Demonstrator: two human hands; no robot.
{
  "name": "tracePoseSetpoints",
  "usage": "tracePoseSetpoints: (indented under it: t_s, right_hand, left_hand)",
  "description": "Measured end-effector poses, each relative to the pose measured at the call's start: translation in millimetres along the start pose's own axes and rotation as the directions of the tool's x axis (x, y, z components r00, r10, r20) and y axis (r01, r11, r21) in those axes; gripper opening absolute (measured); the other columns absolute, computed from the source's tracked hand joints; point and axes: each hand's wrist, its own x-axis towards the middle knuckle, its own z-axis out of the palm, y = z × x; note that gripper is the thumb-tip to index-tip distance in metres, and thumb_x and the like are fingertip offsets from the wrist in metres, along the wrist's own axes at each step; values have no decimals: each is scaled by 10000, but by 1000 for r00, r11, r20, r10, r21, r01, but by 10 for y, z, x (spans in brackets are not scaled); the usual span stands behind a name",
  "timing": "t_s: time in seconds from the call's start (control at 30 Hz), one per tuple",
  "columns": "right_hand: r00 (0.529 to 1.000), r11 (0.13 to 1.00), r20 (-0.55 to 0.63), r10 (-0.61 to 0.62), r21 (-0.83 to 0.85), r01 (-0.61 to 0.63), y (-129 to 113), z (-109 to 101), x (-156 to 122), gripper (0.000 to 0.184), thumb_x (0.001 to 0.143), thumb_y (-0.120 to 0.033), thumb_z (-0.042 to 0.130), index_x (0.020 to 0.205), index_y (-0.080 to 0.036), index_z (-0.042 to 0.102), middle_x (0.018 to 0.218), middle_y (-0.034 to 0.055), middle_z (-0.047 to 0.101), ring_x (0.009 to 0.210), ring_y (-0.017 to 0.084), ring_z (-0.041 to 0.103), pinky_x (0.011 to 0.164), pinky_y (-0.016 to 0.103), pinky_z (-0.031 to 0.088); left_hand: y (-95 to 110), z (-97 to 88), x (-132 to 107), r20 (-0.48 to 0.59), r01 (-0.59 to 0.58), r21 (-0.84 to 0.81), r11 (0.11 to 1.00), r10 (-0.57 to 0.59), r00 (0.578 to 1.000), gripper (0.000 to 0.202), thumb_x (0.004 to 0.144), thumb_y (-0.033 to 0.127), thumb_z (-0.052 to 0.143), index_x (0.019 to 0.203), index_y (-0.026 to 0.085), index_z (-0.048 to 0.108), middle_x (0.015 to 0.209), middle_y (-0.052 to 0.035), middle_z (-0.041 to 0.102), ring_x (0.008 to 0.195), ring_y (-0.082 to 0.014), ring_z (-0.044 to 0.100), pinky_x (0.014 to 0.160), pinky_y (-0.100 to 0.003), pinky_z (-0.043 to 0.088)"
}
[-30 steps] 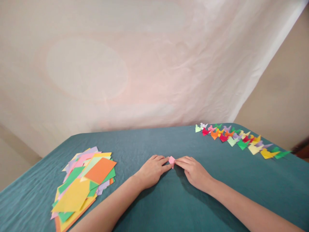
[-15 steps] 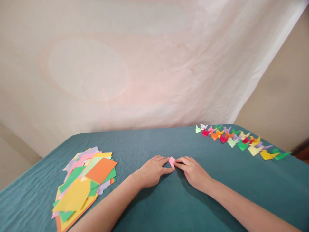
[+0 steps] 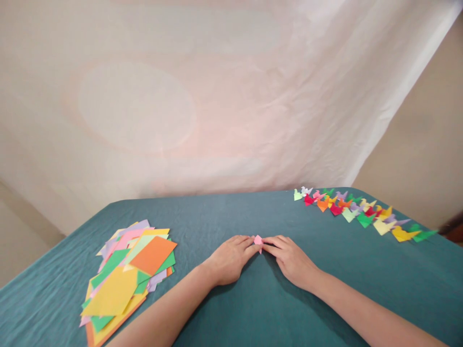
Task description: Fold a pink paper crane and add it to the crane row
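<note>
Pink folded paper (image 3: 258,240) pinched between both hands' fingertips (image 3: 256,247).

pink paper (image 3: 258,239): we see only a small part, the rest lies under the fingertips of left hand (image 3: 231,255) and right hand (image 3: 289,258); pinching or pressing, we cannot tell | paper pile (image 3: 126,270): bottom edge cuts its near corner, lower sheets are covered | folded figures (image 3: 361,212): too small to name | dark thing (image 3: 456,231): blurred, cut by right edge

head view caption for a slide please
Left hand and right hand hold a pink folded paper on a teal tablecloth, coloured sheets left, paper birds right.
</note>
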Motion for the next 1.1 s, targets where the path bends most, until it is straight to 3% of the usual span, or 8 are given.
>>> tracePoseSetpoints:
  t_s: [0.2,0.43,0.77,0.9,1.1]
  right_hand:
    - [997,996,76,-2,-91,9,-18,-21,21,458,858,-74,392,1270,-258,468,1190,69,543,990,201,477,826,362,411]
    - [987,974,163,-1,-223,38,-100,-76,145,376,818,-69,442,1170,-162,534,1023,94,570,877,213,481,754,346,423]
    - [984,955,175,14,-293,39,-156,-68,158,348,827,-80,439,1153,-157,533,1015,98,564,888,227,487,733,355,429]
    - [979,961,204,12,-275,45,-160,-118,141,365,826,-76,430,1163,-173,532,1032,97,573,901,225,502,747,357,434]
    - [962,989,266,-55,-120,90,-124,-219,107,559,712,-10,451,1234,-204,494,1225,102,513,1057,212,474,856,342,407]
  left_hand:
    - [-31,91,0,1,65,8,998,-65,998,533,840,159,394,1359,192,275,1392,-47,367,1256,-181,336,1053,-330,233]
    - [-22,89,-15,-19,69,18,997,-69,997,536,826,147,409,1350,191,307,1379,-43,382,1280,-200,285,1051,-348,235]
    - [23,-10,67,-40,30,10,1000,-29,999,444,821,126,434,1264,146,431,1241,-80,511,1160,-203,418,1025,-331,274]
    - [25,-11,83,-45,28,15,999,-27,999,427,823,128,433,1250,137,443,1208,-91,534,1145,-210,437,1011,-339,293]
    - [30,11,70,-27,32,-1,999,-32,999,464,797,104,437,1260,133,424,1251,-97,505,1173,-210,426,1021,-346,294]
